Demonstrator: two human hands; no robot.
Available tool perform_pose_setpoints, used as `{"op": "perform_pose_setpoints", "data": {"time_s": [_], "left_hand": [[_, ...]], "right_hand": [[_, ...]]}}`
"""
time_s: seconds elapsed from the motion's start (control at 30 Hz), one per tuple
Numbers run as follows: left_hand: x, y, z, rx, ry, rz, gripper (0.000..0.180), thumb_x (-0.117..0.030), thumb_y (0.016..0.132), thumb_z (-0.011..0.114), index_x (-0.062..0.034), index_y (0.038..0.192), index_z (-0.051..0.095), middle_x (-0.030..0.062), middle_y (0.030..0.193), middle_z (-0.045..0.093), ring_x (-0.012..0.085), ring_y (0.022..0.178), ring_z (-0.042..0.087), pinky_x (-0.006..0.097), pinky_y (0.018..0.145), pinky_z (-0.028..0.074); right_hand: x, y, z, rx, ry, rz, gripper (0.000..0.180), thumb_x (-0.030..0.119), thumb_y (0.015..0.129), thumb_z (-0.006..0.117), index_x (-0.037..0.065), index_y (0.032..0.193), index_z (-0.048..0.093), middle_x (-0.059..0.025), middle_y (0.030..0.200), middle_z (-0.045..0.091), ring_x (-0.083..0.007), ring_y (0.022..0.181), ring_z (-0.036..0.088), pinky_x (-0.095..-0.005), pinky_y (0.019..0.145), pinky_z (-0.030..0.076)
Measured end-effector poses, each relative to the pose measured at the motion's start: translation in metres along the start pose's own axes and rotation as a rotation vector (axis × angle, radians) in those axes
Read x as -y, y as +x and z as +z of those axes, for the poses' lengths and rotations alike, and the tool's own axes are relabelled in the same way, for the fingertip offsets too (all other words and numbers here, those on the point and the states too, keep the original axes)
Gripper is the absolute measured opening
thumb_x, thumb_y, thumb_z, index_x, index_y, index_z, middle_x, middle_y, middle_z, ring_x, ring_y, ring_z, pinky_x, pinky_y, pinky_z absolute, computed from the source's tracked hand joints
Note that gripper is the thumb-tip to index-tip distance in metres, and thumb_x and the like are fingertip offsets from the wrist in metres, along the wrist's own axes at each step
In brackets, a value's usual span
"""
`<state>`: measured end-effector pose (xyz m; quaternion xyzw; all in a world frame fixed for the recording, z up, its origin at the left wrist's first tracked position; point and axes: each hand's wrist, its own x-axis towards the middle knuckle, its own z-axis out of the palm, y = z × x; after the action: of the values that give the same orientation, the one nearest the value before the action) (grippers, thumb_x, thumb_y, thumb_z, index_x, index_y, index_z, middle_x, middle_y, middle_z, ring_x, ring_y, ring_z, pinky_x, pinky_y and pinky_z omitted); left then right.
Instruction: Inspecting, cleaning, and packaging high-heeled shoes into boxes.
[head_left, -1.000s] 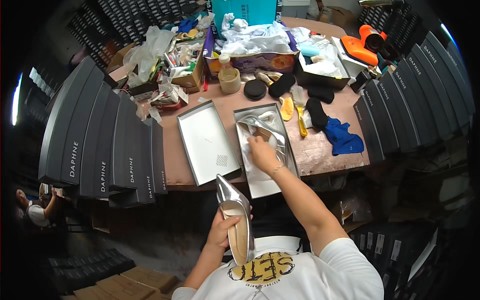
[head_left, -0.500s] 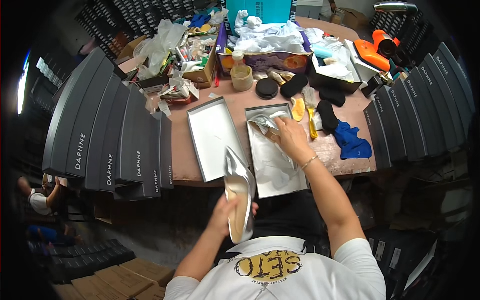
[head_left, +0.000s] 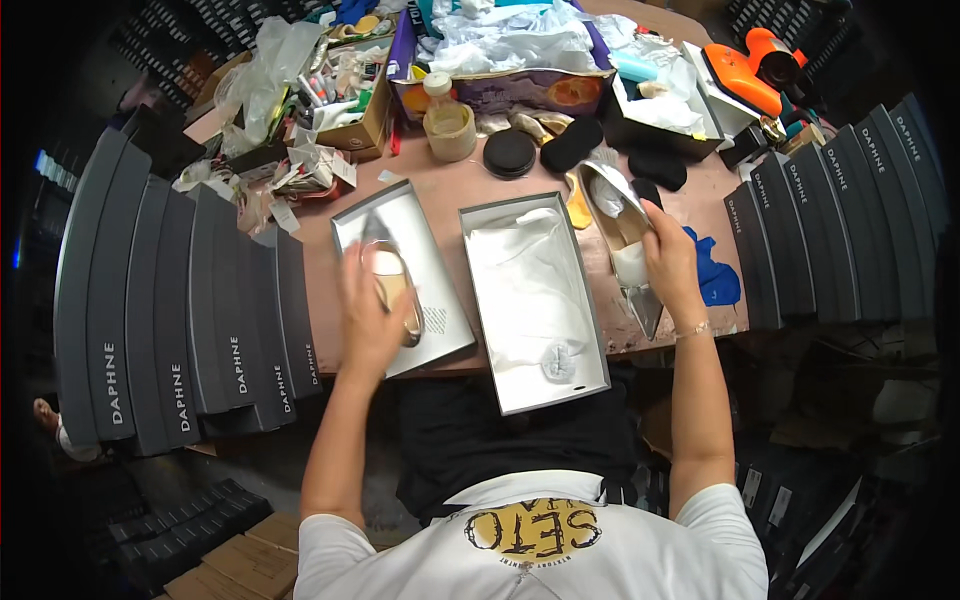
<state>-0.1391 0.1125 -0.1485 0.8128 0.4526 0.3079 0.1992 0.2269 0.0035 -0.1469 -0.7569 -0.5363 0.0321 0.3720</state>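
My left hand [head_left: 372, 318], smeared by motion, has its fingers round a silver pointed shoe [head_left: 388, 268] with a beige insole. That shoe is over the white inside of a grey box lid [head_left: 440, 345], toe pointing away from me; whether it touches the lid I cannot tell. To the right, my right hand [head_left: 672, 262] grips the matching shoe [head_left: 632, 228] by its side, white paper stuffed in its toe. Between my hands lies the shoe box [head_left: 598, 365], lined with white tissue paper [head_left: 525, 270] and holding a small crumpled clear packet [head_left: 558, 362].
Grey shoe boxes stand in rows at the left [head_left: 215, 300] and right [head_left: 800, 220]. Farther back are a glue bottle [head_left: 450, 130], a round black tin [head_left: 509, 153], a purple carton [head_left: 500, 92] of white paper and an orange tool [head_left: 742, 85]. A blue cloth [head_left: 715, 270] lies at right.
My left hand has carried its shoe forward and left over the lid. My right hand has lifted the other shoe out of the box and moved it right. The view has shifted slightly.
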Motion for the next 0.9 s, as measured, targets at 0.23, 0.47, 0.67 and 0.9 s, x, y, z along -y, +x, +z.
{"op": "perform_pose_setpoints", "data": {"time_s": [0.23,0.47,0.67,0.9], "left_hand": [[-0.067,-0.001,0.136,0.863,0.706,0.372,0.03,-0.017,0.083,0.06,-0.0014,0.108,0.058,0.0179,0.1,0.066,0.033,0.097,0.063,0.055,0.108,0.024],[-0.087,-0.045,0.104,0.906,0.196,0.402,0.012,-0.009,0.079,0.061,0.0,0.086,0.061,0.0166,0.087,0.065,0.0336,0.091,0.066,0.047,0.081,0.051],[-0.093,-0.066,0.067,0.454,0.18,0.397,0.038,-0.013,0.066,0.078,-0.0012,0.092,0.053,0.0184,0.117,0.05,0.031,0.124,0.043,0.051,0.107,0.029],[-0.072,-0.074,0.093,0.645,0.426,0.496,0.016,-0.024,0.079,0.065,-0.0083,0.081,0.067,0.0093,0.071,0.066,0.0266,0.079,0.065,0.054,0.106,0.028]], "right_hand": [[0.044,-0.002,0.061,0.108,0.08,-0.24,0.043,0.008,0.083,0.063,0.0,0.124,0.052,-0.021,0.123,0.055,-0.0379,0.113,0.053,-0.0398,0.096,0.044],[0.049,-0.04,0.132,0.516,-0.464,-0.45,0.017,0.014,0.082,0.054,0.008,0.097,0.06,-0.0124,0.094,0.061,-0.0277,0.093,0.057,-0.0421,0.084,0.044],[0.053,-0.12,0.062,0.83,-0.04,-0.398,0.011,0.015,0.082,0.06,0.005,0.086,0.062,-0.0151,0.082,0.062,-0.0352,0.078,0.061,-0.046,0.07,0.049],[0.087,-0.057,0.033,0.424,-0.307,-0.429,0.013,0.012,0.081,0.056,0.004,0.088,0.064,-0.0158,0.092,0.062,-0.0358,0.101,0.058,-0.0504,0.093,0.042]]}}
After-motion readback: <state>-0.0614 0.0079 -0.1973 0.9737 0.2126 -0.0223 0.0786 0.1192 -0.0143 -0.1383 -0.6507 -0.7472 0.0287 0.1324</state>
